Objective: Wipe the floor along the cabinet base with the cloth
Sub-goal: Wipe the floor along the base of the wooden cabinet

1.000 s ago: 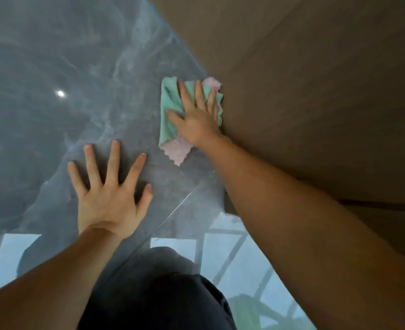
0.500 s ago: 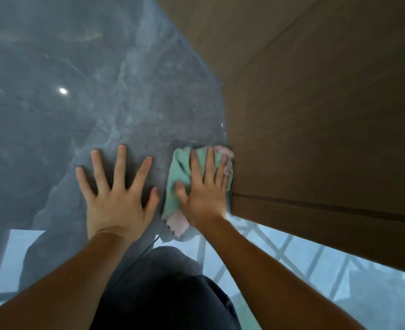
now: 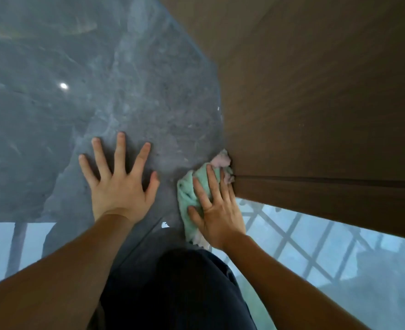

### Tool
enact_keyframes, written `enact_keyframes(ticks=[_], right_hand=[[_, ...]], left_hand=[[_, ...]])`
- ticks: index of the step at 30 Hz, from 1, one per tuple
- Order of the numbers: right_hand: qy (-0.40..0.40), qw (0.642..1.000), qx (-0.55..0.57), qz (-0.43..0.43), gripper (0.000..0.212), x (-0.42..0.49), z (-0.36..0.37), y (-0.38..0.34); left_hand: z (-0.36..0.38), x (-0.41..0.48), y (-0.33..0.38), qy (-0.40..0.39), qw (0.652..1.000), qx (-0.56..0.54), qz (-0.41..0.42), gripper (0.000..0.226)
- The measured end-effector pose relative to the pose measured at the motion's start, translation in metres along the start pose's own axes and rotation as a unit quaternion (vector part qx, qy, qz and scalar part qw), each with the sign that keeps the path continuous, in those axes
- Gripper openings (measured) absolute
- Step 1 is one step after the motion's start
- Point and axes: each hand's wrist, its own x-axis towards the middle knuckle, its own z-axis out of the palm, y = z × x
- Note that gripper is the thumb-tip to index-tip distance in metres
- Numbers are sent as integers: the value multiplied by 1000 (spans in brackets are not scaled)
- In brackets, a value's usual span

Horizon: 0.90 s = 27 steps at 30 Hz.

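A mint-green and pink cloth (image 3: 187, 194) lies on the glossy grey marble floor (image 3: 135, 96), bunched against the base of the brown wooden cabinet (image 3: 315, 110). My right hand (image 3: 217, 208) presses flat on the cloth, its fingers pointing up along the cabinet edge; the pink corner sticks out beyond the fingertips. My left hand (image 3: 120, 182) rests on the bare floor to the left, palm down with fingers spread, holding nothing.
The cabinet has a horizontal seam (image 3: 327, 181) level with the cloth. My knee in dark trousers (image 3: 180, 282) is below the hands. The floor reflects a window grid (image 3: 315, 253) at the bottom right and a ceiling light (image 3: 63, 86) at the left.
My right hand has dragged the cloth toward me along the cabinet base, from far up the edge to beside my left hand. The left hand stayed planted on the floor.
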Motion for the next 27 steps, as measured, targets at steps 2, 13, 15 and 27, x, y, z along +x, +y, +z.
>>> enact_keyframes(ticks=[2,13,15,27], right_hand=[[-14,1000,5,-2,74,-23,12,-2],[-35,998,43,0,78,-5,14,-11],[-21,998,57,-5,79,-5,12,-10],[-6,990,133,39,67,-99,20,57]], left_hand=[[0,-1,0,1,1000,2,0,68],[3,1,-1,-22,999,20,-36,82],[1,2,10,-43,997,-7,-64,82],[20,-129,141,-64,996,-49,23,49]])
